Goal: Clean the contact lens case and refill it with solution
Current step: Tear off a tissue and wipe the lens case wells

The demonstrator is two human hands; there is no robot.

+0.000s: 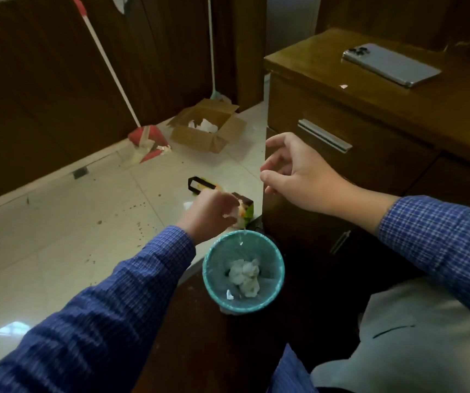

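- The left hand [212, 209] reaches out over the far rim of a small teal waste bin [243, 272], its fingers curled round a small pale, orange-tinted object [238, 214] that is blurred; it may be the contact lens case, but its shape cannot be told for sure.
- That object sits at the fingertips of the left hand, just above the bin's rim and in front of a green-and-dark carton [246, 207] lying on the floor behind it.
- A thin stream or drip [242, 236] seems to fall from the held object toward the bin's inner wall.
- The right hand [299, 177] hovers higher and to the right, well apart from the left hand, fingers relaxed and spread, holding nothing.
- The bin is lined with a clear bag and holds crumpled white tissue [245, 276] at the bottom.
- A wooden cabinet [341, 109] stands beside the right hand; a phone [391, 68] lies face down on its top.
- On the tiled floor [57, 236] farther off lie an open cardboard box [206, 126] and a red dustpan [147, 140] with its long handle leaning on the wall.
- Both arms wear blue checked sleeves [114, 307].
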